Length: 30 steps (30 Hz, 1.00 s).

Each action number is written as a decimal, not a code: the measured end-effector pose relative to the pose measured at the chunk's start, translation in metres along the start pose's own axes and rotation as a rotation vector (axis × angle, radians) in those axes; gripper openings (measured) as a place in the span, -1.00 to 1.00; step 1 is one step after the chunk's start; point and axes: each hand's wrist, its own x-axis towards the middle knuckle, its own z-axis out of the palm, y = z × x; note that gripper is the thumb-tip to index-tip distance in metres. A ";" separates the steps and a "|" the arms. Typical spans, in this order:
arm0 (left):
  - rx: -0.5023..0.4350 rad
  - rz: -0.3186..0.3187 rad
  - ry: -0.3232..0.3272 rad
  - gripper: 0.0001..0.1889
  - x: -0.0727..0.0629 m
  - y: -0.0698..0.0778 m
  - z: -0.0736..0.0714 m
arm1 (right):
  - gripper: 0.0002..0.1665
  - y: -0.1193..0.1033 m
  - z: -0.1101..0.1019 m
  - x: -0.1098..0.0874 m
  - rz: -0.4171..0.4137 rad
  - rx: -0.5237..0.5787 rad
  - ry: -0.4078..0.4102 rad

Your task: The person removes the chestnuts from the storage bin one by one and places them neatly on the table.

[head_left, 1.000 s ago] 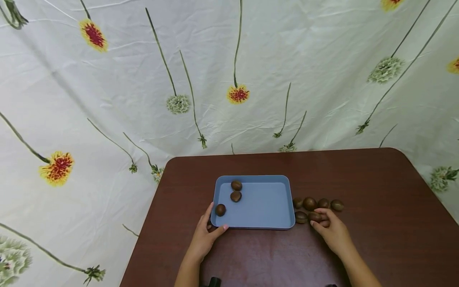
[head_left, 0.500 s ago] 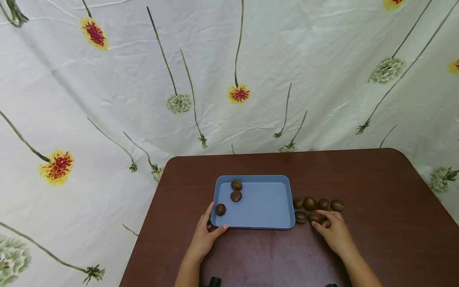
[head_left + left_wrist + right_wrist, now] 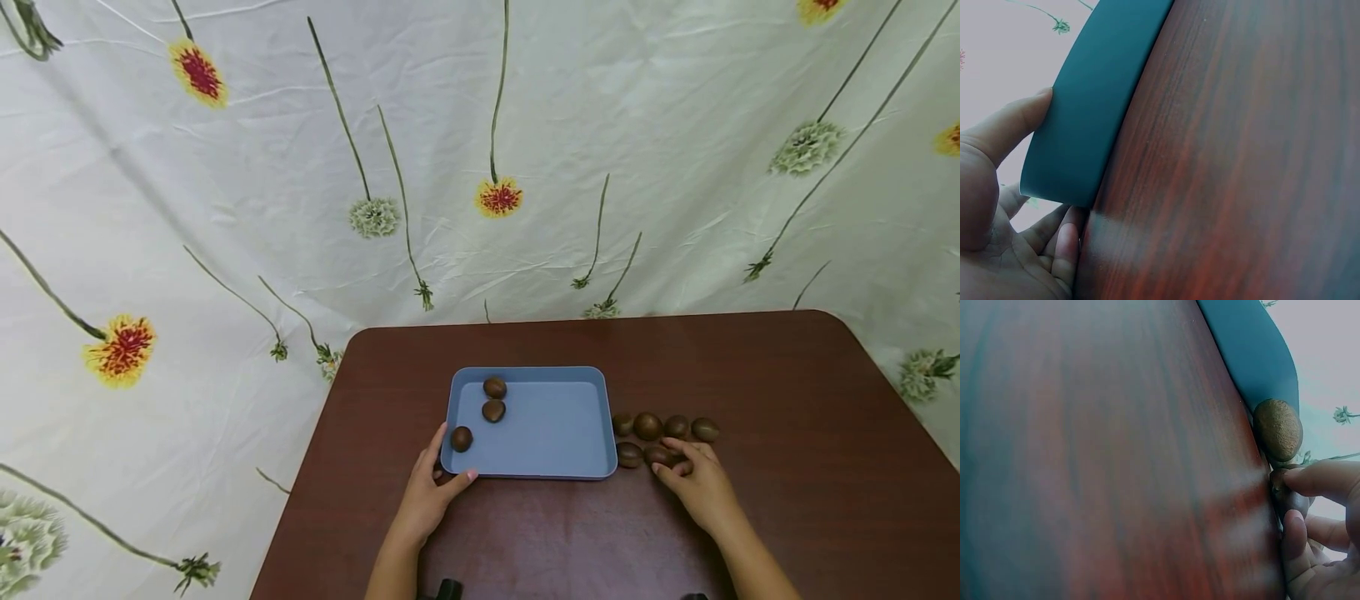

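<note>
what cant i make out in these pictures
Blue tray, left wrist: interior hidden by its near wall.
Left hand, left wrist: cut off by the left edge.
Pinched chestnut, right wrist: partly covered by the right hand.
Larger black object, head: cut off by the bottom edge, unidentifiable.

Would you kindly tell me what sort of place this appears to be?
Probably an indoor spot arranged for tabletop work: a flower-printed cloth behind a wood-grained table, with a blue tray on it.
</note>
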 end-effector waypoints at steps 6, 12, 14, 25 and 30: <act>0.008 -0.007 0.003 0.00 0.000 0.000 0.001 | -0.32 0.003 -0.002 0.000 0.008 0.039 -0.001; 0.001 -0.007 0.002 0.01 0.000 0.001 0.000 | -0.32 0.004 -0.002 -0.001 0.032 0.085 -0.004; 0.002 -0.009 0.004 0.01 0.000 0.001 0.000 | -0.33 0.004 -0.002 -0.002 0.039 0.107 0.003; 0.013 -0.016 0.003 0.01 0.000 0.000 0.000 | -0.36 -0.006 -0.003 -0.006 -0.028 0.159 0.084; 0.013 -0.016 0.006 0.01 0.000 -0.001 0.000 | -0.48 -0.018 0.001 -0.007 -0.092 0.249 0.108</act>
